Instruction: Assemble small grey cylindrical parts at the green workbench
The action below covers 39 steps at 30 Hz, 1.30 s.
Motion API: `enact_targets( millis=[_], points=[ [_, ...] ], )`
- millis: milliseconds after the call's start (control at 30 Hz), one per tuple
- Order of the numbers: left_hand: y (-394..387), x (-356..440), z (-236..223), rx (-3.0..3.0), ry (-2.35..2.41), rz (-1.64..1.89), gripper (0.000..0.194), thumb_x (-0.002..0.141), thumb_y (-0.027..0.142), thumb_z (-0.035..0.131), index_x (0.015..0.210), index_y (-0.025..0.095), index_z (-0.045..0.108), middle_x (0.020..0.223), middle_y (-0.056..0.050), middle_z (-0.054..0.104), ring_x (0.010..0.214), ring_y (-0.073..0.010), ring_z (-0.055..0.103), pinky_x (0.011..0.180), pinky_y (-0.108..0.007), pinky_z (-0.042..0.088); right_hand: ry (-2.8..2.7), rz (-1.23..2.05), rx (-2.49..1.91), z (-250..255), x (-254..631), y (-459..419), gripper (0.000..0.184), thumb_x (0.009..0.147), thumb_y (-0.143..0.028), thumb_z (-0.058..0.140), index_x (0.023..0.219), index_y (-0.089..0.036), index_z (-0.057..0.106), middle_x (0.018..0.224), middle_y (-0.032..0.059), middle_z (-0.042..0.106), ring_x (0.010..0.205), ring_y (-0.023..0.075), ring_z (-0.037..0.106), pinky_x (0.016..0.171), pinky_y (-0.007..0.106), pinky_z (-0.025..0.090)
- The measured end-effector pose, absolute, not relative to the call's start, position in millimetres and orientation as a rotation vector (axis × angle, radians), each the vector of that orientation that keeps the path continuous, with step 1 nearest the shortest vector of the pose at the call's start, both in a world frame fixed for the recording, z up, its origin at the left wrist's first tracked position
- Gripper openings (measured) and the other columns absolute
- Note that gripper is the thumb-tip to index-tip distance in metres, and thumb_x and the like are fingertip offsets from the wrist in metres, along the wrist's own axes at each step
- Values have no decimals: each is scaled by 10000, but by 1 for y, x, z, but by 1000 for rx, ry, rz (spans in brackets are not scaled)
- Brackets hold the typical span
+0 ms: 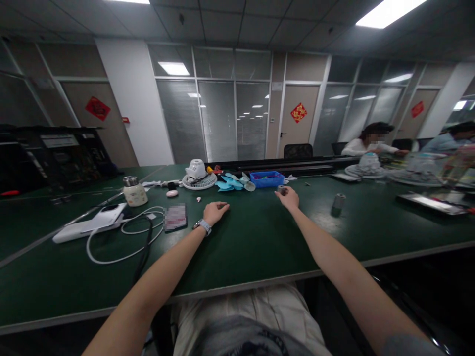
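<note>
My right hand [289, 199] is closed on a small grey metal-looking piece [282, 189], partly hidden by the fingers, just in front of a blue bin [267, 179]. My left hand [215, 212] rests on the green table with its fingers stretched out toward the right; nothing shows in it. To its left lies a dark flat case [175, 217], its top blurred out. Beyond the hands are light blue fan blades [232, 183] and a white fan body [196, 170] on its round grille. A grey metal cylinder [339, 201] stands upright on the right.
On the left are a cream bottle [135, 192], a white power strip [89, 225] and a looped white cable [107, 261]. A lit tablet-like panel [432, 203] lies far right. Other people [371, 143] sit behind more fan parts [369, 165]. The table's front edge [252, 288] runs before me.
</note>
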<state>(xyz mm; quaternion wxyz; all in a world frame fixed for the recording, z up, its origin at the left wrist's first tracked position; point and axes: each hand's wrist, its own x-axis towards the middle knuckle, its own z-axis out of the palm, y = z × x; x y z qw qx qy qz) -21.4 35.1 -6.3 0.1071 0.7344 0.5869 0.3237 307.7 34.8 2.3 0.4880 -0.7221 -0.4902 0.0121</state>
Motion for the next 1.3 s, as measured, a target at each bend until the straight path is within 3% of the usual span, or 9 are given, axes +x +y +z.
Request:
enact_targets(
  millis=[233,367,433,567,700,900,1067,1300],
  points=[
    [37,-25,-5,1910,1732,1181,387,817,190,372,1052,204,680,907,-48,698,792,-157,618,700,-234,439,-1242,87,-1884,-8,319,34,467,695,-406,677,1101,-201,574,1056,97,656,985,244,606,852,373,445],
    [37,-27,-5,1784,1715,1205,417,764,114,339,946,208,702,770,-27,692,715,-152,616,653,-229,437,-1352,-282,-1773,7,277,20,633,709,-390,663,1259,-158,453,1276,163,513,1179,292,472,980,473,325],
    [36,-27,-5,1789,1761,1187,408,739,102,348,898,209,708,751,-27,686,698,-161,608,654,-238,434,-1661,-366,-1561,12,237,12,562,786,-373,581,1285,-152,445,1347,154,451,1242,269,411,1018,451,293],
    [34,-24,-3,1876,1811,1168,382,725,96,359,834,206,709,822,-34,691,749,-169,602,681,-238,422,-2318,-168,-1211,5,158,-1,435,866,-310,466,1277,-169,494,1382,102,428,1267,219,398,1035,380,315],
    [31,-21,-2,1911,1811,1124,368,735,102,365,829,202,706,800,-34,691,723,-162,599,664,-229,415,-2408,29,-1207,-7,131,-3,348,873,-202,427,1174,-188,601,1270,59,553,1182,192,498,1001,315,371],
    [30,-22,-2,1935,1792,1082,361,751,115,370,826,207,712,742,-33,685,672,-162,591,620,-233,405,-2262,39,-1239,4,160,2,357,800,-75,495,1015,-285,689,1012,-7,685,951,179,625,883,281,449],
    [30,-22,-2,1924,1776,1049,367,764,122,364,848,197,713,703,-29,678,613,-141,574,593,-223,397,-1889,-183,-1359,28,239,12,289,813,-118,506,995,-252,685,1023,20,679,954,187,614,896,304,435],
    [30,-21,-3,1975,1763,1047,364,755,110,370,825,208,713,756,-27,689,669,-151,591,637,-228,410,-1491,-275,-1626,25,318,27,236,804,-162,526,977,-245,664,882,13,706,851,179,641,784,281,462]
  ],
)
